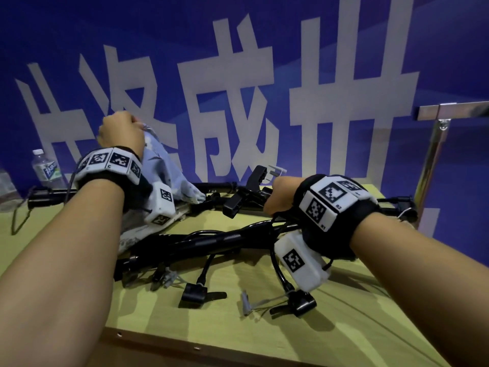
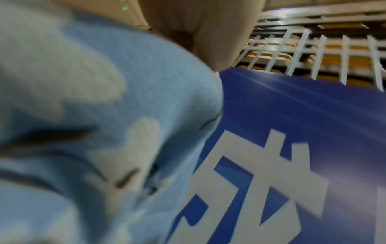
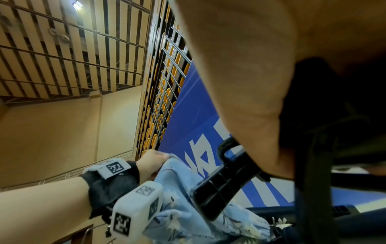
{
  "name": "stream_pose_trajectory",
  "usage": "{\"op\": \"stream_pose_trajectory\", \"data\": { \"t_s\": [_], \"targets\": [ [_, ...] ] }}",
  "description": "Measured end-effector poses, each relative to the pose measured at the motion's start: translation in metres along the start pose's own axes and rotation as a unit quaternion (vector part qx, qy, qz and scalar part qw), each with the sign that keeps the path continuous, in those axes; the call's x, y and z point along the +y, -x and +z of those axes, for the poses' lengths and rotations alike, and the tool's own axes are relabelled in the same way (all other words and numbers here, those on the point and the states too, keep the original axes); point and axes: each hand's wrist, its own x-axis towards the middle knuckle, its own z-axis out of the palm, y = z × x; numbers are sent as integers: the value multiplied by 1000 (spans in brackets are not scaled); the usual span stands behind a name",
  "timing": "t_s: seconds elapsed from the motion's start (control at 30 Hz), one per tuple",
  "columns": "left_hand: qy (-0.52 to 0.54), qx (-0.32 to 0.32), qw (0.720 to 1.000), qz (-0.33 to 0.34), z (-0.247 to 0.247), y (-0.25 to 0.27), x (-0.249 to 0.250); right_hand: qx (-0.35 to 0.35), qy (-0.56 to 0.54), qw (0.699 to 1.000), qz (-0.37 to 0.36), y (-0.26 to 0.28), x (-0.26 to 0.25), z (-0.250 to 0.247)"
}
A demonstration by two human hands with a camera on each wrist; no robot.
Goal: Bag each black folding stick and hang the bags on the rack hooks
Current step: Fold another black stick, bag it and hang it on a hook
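Both hands hold tight
The left hand grips a blue cloth and the right hand grips a black bar over the surface.

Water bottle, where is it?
In the head view, the water bottle stands far left on the table, by the blue banner, left of the left hand.

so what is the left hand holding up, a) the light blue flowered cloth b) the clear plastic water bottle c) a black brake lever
a: the left hand grips the bunched top of the light blue flowered cloth and holds it raised, while the right hand grips a black metal bar.
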Motion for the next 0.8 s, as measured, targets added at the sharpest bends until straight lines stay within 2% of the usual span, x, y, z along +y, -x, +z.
{"op": "stream_pose_trajectory", "data": {
  "t_s": [0.13, 0.17, 0.2, 0.23, 0.27, 0.3, 0.37, 0.4, 0.47, 0.63, 0.7, 0.8],
  "targets": [
    [114, -83, 982, -127, 1, -7, -10, 17, -3, 1000, 1, -9, 6, -4],
    [120, -82, 981, -126, 1, -8, -11, 14, 5, 1000, 5, -7, 7, -5],
    [213, -79, 961, -155, 0, -12, -10, 18, -1, 1000, 7, -8, 9, -5],
    [418, -76, 883, -200, -3, -15, -8, 21, -10, 1000, 9, -10, 11, -4],
    [564, -69, 798, -200, -5, -17, -6, 24, -17, 999, 15, -13, 13, -4],
    [626, -50, 755, -186, -7, -16, -2, 23, -21, 999, 21, -13, 13, -4],
    [697, -70, 691, -180, -8, -17, 6, 33, -25, 999, 20, -18, 14, -3],
    [710, -83, 680, -161, -7, -17, 11, 34, -29, 999, 24, -20, 15, -2],
    [719, -83, 678, -125, -7, -16, 24, 29, -32, 999, 30, -20, 15, -3],
    [690, -127, 710, -58, -9, -9, 54, 37, -39, 998, 27, -17, 21, -13],
    [694, -156, 702, -29, -17, -5, 71, 40, -37, 998, 30, -13, 25, -20],
    [704, -163, 691, 13, -37, 0, 100, 56, -39, 997, 41, -4, 34, -29]
  ]
}}
